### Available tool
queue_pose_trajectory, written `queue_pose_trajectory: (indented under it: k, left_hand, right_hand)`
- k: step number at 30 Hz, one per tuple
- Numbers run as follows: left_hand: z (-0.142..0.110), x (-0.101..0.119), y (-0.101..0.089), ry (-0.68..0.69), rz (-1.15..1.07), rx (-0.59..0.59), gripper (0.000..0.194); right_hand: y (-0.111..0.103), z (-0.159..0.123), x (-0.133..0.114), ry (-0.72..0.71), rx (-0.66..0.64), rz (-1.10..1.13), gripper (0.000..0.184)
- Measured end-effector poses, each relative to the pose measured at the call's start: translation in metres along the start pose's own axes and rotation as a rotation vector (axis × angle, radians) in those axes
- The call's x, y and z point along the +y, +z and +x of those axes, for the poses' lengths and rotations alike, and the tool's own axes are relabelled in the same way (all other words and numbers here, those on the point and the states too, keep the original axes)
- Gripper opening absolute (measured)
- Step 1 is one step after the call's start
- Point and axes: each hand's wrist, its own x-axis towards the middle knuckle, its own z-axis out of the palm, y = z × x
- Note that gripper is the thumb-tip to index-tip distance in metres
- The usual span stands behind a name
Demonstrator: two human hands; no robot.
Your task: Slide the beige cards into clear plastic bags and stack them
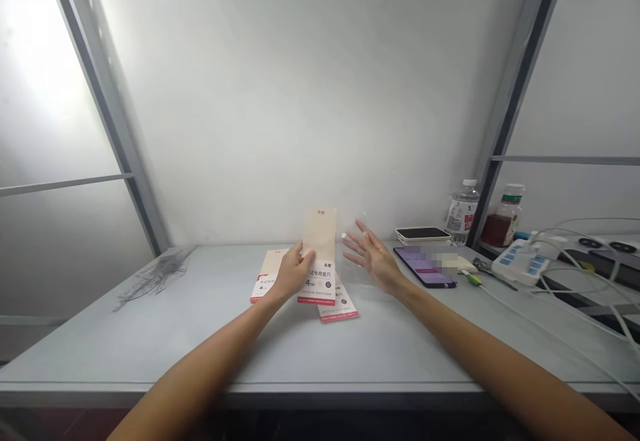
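Note:
My left hand (pixel 295 269) is closed on a ruler-set pack (pixel 320 244), tall and beige, with a white lower part, printed lettering and a red bottom edge. It stands tilted up above the table. A second pack (pixel 267 274) of the same look lies behind my left hand, partly covered by it. Another pack (pixel 341 304) rests at a slant under the held one, its upper part hidden. To the right, my right hand (pixel 377 260) is raised with its fingers spread. Something clear, like thin plastic, shows faintly near its fingertips; I cannot tell whether they touch it.
On the right are a purple-screened phone (pixel 425 268), another phone (pixel 423 234), a water bottle (pixel 463 214), a jar of dark red contents (pixel 503 218) and a white power strip (pixel 523 261) with loose cables. A dark wiry bundle (pixel 163 271) lies on the table's left.

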Motion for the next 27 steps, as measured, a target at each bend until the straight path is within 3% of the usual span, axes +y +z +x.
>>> queue_pose_trajectory:
  k: [4,8,13,21,27]
  left_hand:
    - [0.007,-0.015,0.000,0.004,0.084,0.047,0.035]
    - [0.012,-0.021,-0.006,0.014,0.025,0.038,0.039]
    - [0.011,-0.017,-0.006,0.046,-0.070,-0.102,0.046]
    - [0.011,-0.012,-0.009,0.054,-0.039,-0.027,0.039]
    - [0.010,-0.006,-0.011,0.051,-0.130,-0.092,0.039]
  right_hand:
    - [0.006,-0.004,-0.003,0.013,-0.099,0.017,0.052]
    - [0.007,-0.005,-0.004,0.030,-0.121,0.051,0.051]
    - [0.004,-0.004,-0.004,0.042,-0.130,0.142,0.052]
    - [0.007,-0.007,-0.010,0.128,-0.167,0.117,0.055]
    - [0.009,-0.010,-0.011,0.156,-0.167,0.247,0.050]
